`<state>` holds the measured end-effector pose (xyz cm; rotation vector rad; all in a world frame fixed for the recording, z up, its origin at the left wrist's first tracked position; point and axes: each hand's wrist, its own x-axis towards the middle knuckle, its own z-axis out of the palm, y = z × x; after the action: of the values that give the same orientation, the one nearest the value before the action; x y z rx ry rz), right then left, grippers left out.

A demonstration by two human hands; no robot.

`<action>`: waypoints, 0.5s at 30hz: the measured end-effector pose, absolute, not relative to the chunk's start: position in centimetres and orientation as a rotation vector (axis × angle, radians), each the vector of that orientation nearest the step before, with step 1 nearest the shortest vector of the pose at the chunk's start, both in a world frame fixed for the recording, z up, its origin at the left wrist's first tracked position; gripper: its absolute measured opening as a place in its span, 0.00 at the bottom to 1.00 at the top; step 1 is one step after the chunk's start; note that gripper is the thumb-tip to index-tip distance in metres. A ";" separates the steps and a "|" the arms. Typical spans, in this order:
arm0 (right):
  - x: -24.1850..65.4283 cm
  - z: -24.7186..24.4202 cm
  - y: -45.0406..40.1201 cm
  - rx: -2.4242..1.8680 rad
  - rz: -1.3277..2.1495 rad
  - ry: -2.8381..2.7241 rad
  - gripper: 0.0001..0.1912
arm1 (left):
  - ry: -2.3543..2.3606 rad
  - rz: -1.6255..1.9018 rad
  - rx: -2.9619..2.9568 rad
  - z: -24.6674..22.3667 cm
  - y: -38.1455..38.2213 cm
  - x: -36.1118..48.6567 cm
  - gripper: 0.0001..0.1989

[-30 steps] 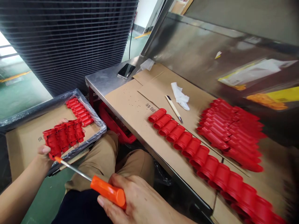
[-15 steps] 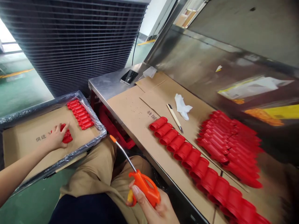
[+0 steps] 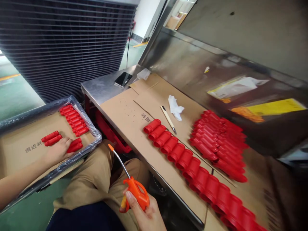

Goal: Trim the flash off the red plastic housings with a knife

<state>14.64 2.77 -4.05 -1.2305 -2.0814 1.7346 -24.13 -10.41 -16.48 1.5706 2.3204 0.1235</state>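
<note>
My right hand (image 3: 146, 208) is wrapped round an orange air blow gun (image 3: 138, 192), whose bent metal nozzle with an orange tip points up and left above my lap. My left hand (image 3: 59, 150) is low in the plastic-lined tray (image 3: 14, 141), its fingers and thumb closed about the left ends of a pair of red tubes (image 3: 75, 146). Their right ends stick out past the fingertips. Just left of the hand lie two more red tubes (image 3: 51, 138) on the cardboard. A stacked row of red tubes (image 3: 73, 119) fills the tray's far right corner.
On the cardboard-covered bench (image 3: 120, 110), a long row of red tubes (image 3: 176, 152) runs along the front, with a red pile (image 3: 216, 141) behind. A cutter knife (image 3: 168, 119), white tissue (image 3: 175, 108) and phone (image 3: 123, 79) lie further back. A dark slatted unit (image 3: 72, 48) stands beyond the tray.
My left hand has moved right and nearer me within the tray. The red tubes under it have separated, two lying to its left and a pair at its fingers. My right hand still holds the blow gun.
</note>
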 end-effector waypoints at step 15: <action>16.5 -6.5 2.0 -1.352 1.824 -1.935 0.35 | 2.787 0.120 1.284 -13.8 -11.2 -26.8 0.30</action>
<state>16.52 2.03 -6.51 -1.3523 -1.9349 1.8244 -26.76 -11.18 -13.76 1.2839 2.7875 0.1197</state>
